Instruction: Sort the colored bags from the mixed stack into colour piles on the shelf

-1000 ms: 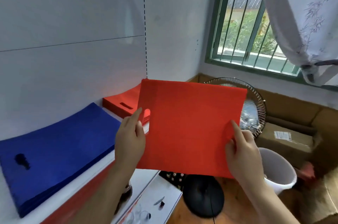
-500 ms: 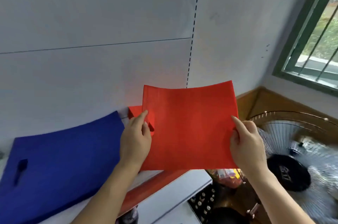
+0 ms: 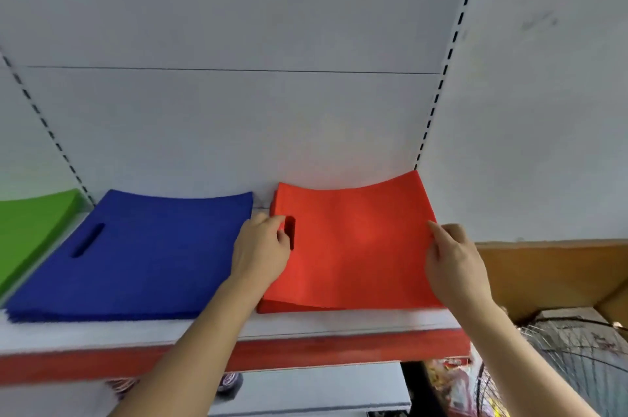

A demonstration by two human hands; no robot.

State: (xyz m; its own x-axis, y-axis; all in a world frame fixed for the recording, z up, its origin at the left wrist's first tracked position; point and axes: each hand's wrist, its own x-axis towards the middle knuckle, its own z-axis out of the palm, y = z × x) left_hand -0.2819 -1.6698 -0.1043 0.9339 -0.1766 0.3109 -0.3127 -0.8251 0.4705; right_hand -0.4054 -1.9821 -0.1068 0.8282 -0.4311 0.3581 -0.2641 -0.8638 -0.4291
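red bag (image 3: 356, 246), both hands' grip, red pile (image 3: 289, 307)

No text, label, brand or number is showing clearly enough to read anywhere in the view. At about five o'clock, below the shelf (image 3: 306, 336), some colourful packaging (image 3: 452, 379) is appearing with printing on it, but it is staying too blurred to make out.

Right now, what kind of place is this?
Probably a small shop or stockroom: a white slotted-upright metal shelf holds a blue bag pile and a red bag pile, with packaged goods below.
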